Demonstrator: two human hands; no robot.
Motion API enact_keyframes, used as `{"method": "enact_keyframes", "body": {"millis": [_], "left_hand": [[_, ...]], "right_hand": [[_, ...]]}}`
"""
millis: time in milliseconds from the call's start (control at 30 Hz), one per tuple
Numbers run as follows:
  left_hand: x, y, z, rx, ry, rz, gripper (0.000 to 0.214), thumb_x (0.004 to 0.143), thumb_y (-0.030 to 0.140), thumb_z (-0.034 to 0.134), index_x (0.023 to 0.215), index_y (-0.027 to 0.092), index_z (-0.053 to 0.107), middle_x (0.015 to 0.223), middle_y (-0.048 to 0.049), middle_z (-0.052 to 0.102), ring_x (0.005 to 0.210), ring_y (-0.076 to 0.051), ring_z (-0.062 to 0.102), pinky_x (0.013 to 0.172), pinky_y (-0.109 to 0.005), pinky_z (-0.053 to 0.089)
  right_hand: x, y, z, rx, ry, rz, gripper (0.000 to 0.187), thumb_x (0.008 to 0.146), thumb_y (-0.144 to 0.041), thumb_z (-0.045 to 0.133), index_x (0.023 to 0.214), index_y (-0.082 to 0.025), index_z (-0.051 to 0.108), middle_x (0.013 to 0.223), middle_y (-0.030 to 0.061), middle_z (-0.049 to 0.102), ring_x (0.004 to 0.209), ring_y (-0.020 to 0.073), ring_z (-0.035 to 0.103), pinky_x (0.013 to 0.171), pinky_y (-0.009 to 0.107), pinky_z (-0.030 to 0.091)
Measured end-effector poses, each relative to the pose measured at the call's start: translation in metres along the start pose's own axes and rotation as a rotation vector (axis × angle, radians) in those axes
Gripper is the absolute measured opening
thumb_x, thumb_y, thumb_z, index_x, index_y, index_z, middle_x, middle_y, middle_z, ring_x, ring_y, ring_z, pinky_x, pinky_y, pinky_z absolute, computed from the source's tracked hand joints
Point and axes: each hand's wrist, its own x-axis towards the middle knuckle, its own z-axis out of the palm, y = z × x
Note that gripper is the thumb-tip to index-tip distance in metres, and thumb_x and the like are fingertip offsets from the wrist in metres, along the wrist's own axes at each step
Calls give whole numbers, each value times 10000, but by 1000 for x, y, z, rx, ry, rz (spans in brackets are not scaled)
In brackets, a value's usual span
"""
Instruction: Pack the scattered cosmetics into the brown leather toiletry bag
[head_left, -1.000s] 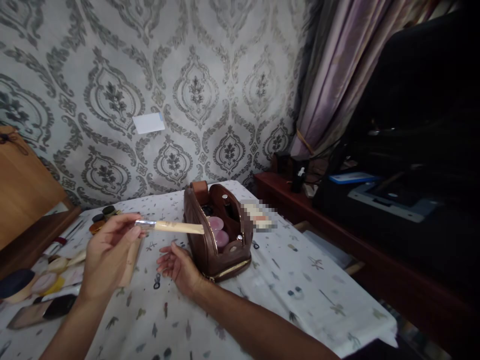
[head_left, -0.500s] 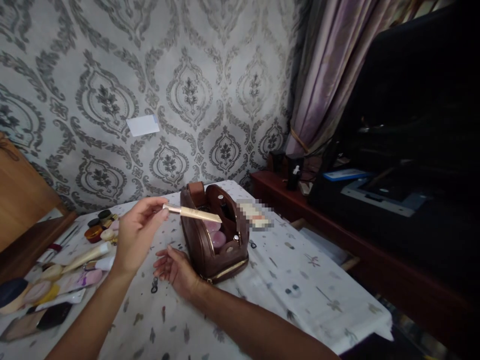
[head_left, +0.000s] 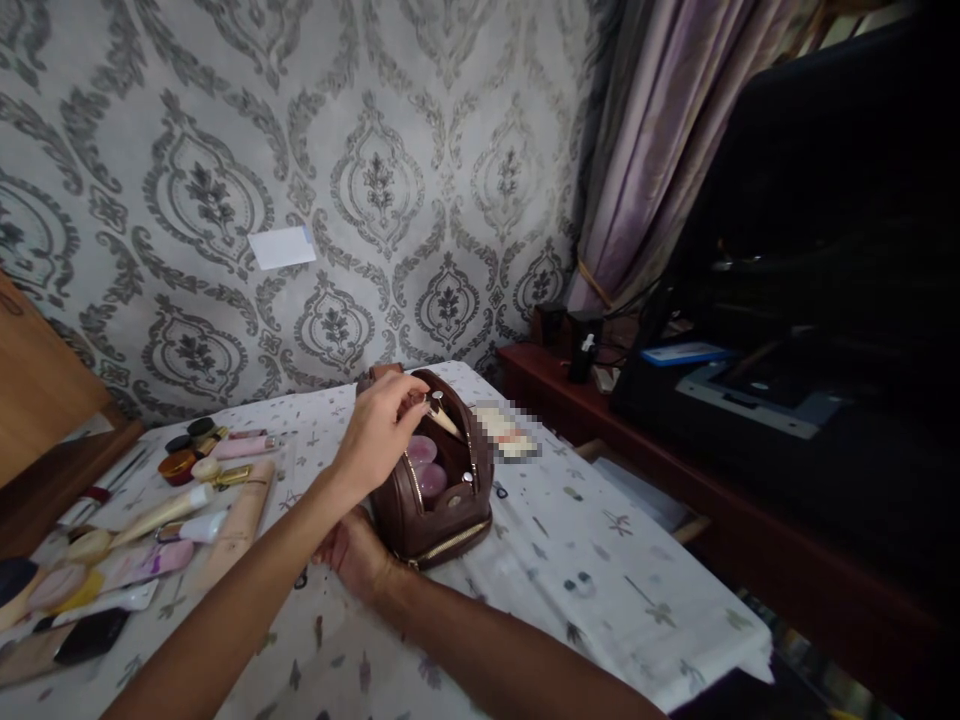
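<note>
My left hand [head_left: 381, 425] is closed in a pinch on a slim gold cosmetic tube [head_left: 445, 420], whose lower end points down into the open top of a brown leather cosmetic bag [head_left: 427, 535]. Two round mauve-pink items [head_left: 429, 478] sit inside the bag, and its zip is undone. My right hand [head_left: 364, 560] rests low at the near left side of the bag, seemingly against it. Nothing shows in that hand; its fingers are loosely bent and partly covered by my left forearm.
Several cosmetics lie on the left of the patterned tablecloth [head_left: 615, 600], among them a beige tube [head_left: 244, 520], a pink tube [head_left: 244, 447] and an amber jar [head_left: 180, 465]. A blurred flat item [head_left: 508, 432] lies behind the bag. At right stands a dark red cabinet [head_left: 532, 375].
My left hand has moved right, carrying the gold tube from beside the bag into its opening and tipping it downward. My right hand has stayed low beside the bag.
</note>
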Motion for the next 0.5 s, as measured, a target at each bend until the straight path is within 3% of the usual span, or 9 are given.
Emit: {"method": "enact_keyframes", "body": {"millis": [233, 500], "left_hand": [[11, 3, 18, 138, -162, 16, 123, 839, 63, 633, 879, 176, 658, 857, -13, 615, 788, -166, 602, 753, -292, 461], [14, -3, 28, 164, -284, -16, 135, 829, 35, 638, 838, 166, 669, 868, -15, 585, 781, -157, 599, 740, -275, 452]], "right_hand": [[-7, -4, 8, 51, 60, -59, 454, 523, -537, 850, 758, -187, 684, 667, -9, 673, 596, 131, 588, 547, 226, 440], [-11, -7, 10, 45, 91, -51, 378, 562, -474, 843, 734, -192, 660, 649, -18, 659, 601, 133, 580, 573, 235, 450]]}}
